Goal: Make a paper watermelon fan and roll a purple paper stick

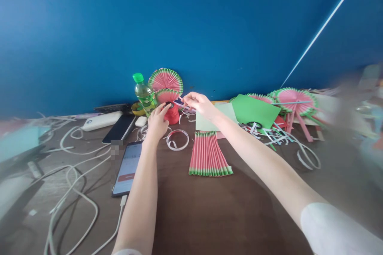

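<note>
My left hand (158,121) reaches to the back of the desk, its fingers bent over the top and side of a red spool-like cylinder (172,115) with a dark top. Just right of it, my right hand (199,102) is raised with thumb and fingers pinched together; whatever is between them is too small to make out. A pleated pink paper strip with green edges (207,155) lies partly fanned out below my right forearm. Between the hands and this paper sits a roll of clear tape (177,140). Finished round pink-and-green paper fans (165,79) stand behind the cylinder.
A green-capped bottle (144,93) stands left of the cylinder. A lit phone (127,171), a dark phone (119,128), a white power bank (101,121) and looping cables (72,179) occupy the left. Green paper (255,111), paper scraps (272,135) and more fans (296,100) lie right, before a blue wall.
</note>
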Demonstrator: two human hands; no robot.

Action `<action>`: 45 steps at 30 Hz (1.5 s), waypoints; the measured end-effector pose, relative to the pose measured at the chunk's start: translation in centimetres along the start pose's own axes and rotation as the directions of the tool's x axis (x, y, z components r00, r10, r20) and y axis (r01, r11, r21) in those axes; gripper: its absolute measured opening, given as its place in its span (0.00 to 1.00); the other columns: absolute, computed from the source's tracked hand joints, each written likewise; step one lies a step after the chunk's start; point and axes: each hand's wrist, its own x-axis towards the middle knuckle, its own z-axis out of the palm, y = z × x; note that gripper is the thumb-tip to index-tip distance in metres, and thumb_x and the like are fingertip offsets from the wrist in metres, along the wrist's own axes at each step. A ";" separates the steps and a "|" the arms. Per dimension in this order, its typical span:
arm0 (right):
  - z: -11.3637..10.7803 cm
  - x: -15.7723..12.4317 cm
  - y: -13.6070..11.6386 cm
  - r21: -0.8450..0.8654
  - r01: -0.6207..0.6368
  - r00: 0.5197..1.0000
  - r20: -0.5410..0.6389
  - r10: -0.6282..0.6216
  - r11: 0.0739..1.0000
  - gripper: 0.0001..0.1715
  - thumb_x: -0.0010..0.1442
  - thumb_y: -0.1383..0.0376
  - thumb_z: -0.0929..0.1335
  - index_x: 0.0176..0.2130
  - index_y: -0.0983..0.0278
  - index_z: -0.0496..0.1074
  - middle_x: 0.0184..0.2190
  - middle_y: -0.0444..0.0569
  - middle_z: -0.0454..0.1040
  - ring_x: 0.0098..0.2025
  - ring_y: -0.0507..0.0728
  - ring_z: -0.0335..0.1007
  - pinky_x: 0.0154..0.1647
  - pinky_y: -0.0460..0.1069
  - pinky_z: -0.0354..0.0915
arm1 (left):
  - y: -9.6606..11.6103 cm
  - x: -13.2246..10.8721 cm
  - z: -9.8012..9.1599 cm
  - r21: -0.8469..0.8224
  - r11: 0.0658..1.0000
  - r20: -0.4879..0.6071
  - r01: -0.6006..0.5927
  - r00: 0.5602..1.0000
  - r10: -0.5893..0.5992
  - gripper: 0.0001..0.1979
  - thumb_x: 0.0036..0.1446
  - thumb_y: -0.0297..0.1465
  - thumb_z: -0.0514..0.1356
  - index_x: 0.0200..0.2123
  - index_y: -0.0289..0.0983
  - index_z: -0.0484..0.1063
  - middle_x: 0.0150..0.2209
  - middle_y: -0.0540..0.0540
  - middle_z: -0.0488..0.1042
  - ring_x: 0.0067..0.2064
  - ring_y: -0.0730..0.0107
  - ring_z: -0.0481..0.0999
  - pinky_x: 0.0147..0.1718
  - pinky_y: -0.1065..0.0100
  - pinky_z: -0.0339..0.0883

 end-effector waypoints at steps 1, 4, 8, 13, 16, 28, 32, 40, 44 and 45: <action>-0.5 -0.7 -0.5 0.009 0.031 0.999 0.034 -0.032 0.999 0.09 0.59 0.62 0.63 0.31 0.65 0.67 0.32 0.46 0.72 0.34 0.49 0.67 0.33 0.45 0.62 | 0.1 -0.1 0.0 0.008 1.000 0.006 0.004 1.000 -0.004 0.34 0.45 0.20 0.49 0.58 0.40 0.59 0.60 0.47 0.57 0.60 0.59 0.57 0.58 0.57 0.52; -1.8 -2.8 -1.9 0.063 0.082 0.984 0.156 -0.091 0.995 0.11 0.60 0.58 0.63 0.33 0.64 0.66 0.39 0.49 0.72 0.39 0.51 0.68 0.37 0.47 0.62 | 0.4 -0.2 0.0 0.023 1.000 0.016 0.015 1.000 -0.015 0.34 0.46 0.20 0.49 0.59 0.41 0.57 0.62 0.47 0.55 0.61 0.56 0.55 0.58 0.55 0.51; -3.1 -5.6 -3.2 0.095 0.031 0.974 0.221 -0.052 0.995 0.13 0.59 0.57 0.63 0.30 0.64 0.62 0.35 0.49 0.74 0.39 0.52 0.69 0.39 0.49 0.63 | 0.5 -0.2 0.2 0.009 1.000 0.001 0.008 1.000 -0.008 0.34 0.47 0.20 0.49 0.60 0.42 0.56 0.62 0.46 0.54 0.60 0.54 0.56 0.57 0.53 0.52; -4.8 -9.1 -4.3 0.074 -0.067 0.960 0.277 0.044 0.995 0.12 0.60 0.58 0.63 0.29 0.63 0.62 0.32 0.47 0.74 0.36 0.51 0.70 0.40 0.49 0.64 | 0.2 -0.1 0.4 -0.036 0.999 0.015 0.008 1.000 -0.008 0.35 0.46 0.20 0.50 0.60 0.44 0.56 0.62 0.47 0.53 0.61 0.54 0.54 0.58 0.51 0.51; -6.1 -11.0 -4.5 0.101 -0.163 0.951 0.283 0.128 0.981 0.12 0.60 0.58 0.64 0.29 0.63 0.63 0.32 0.47 0.74 0.36 0.51 0.71 0.40 0.49 0.66 | 0.0 0.0 0.5 -0.070 0.998 0.010 0.004 1.000 -0.003 0.35 0.46 0.20 0.50 0.59 0.44 0.56 0.63 0.46 0.53 0.61 0.54 0.54 0.58 0.50 0.50; -6.3 -13.8 -4.7 -0.006 -0.169 0.948 0.273 0.165 0.986 0.13 0.60 0.58 0.63 0.33 0.66 0.68 0.36 0.51 0.75 0.38 0.53 0.72 0.43 0.52 0.66 | 4.0 -0.5 -2.8 -0.528 0.808 0.170 0.262 0.965 -0.202 0.20 0.46 0.23 0.50 0.44 0.38 0.68 0.29 0.48 0.74 0.34 0.66 0.75 0.41 0.61 0.69; -5.7 -14.3 -5.1 0.003 -0.164 0.947 0.279 0.157 0.986 0.11 0.60 0.61 0.63 0.33 0.66 0.68 0.36 0.51 0.75 0.37 0.52 0.73 0.43 0.51 0.66 | 4.9 -1.4 -4.0 -0.572 0.657 0.679 0.491 0.732 0.045 0.15 0.45 0.27 0.54 0.38 0.38 0.72 0.26 0.47 0.76 0.31 0.66 0.76 0.36 0.65 0.69; -4.4 -14.7 -5.0 0.025 -0.204 0.931 0.314 0.186 0.979 0.11 0.60 0.60 0.64 0.33 0.65 0.68 0.34 0.50 0.75 0.38 0.53 0.73 0.43 0.51 0.66 | 3.4 -1.5 -1.5 -0.677 0.531 0.506 0.510 0.846 -0.169 0.16 0.44 0.30 0.55 0.39 0.36 0.72 0.43 0.40 0.76 0.37 0.66 0.77 0.37 0.67 0.67; -3.7 -15.2 -4.9 0.023 -0.233 0.912 0.353 0.210 0.972 0.11 0.59 0.59 0.65 0.33 0.65 0.68 0.35 0.50 0.75 0.39 0.52 0.73 0.41 0.49 0.66 | 2.1 -1.5 -0.6 -0.712 0.493 0.376 0.500 0.864 -0.333 0.16 0.44 0.30 0.55 0.39 0.36 0.69 0.42 0.41 0.75 0.36 0.69 0.77 0.34 0.71 0.66; -3.6 -15.3 -4.9 0.019 -0.233 0.907 0.365 0.210 0.972 0.11 0.59 0.59 0.65 0.33 0.65 0.68 0.36 0.50 0.75 0.39 0.52 0.72 0.41 0.49 0.66 | 1.9 -1.5 -0.7 -0.706 0.488 0.387 0.513 0.857 -0.341 0.15 0.44 0.30 0.54 0.39 0.36 0.68 0.40 0.42 0.76 0.34 0.71 0.77 0.34 0.71 0.66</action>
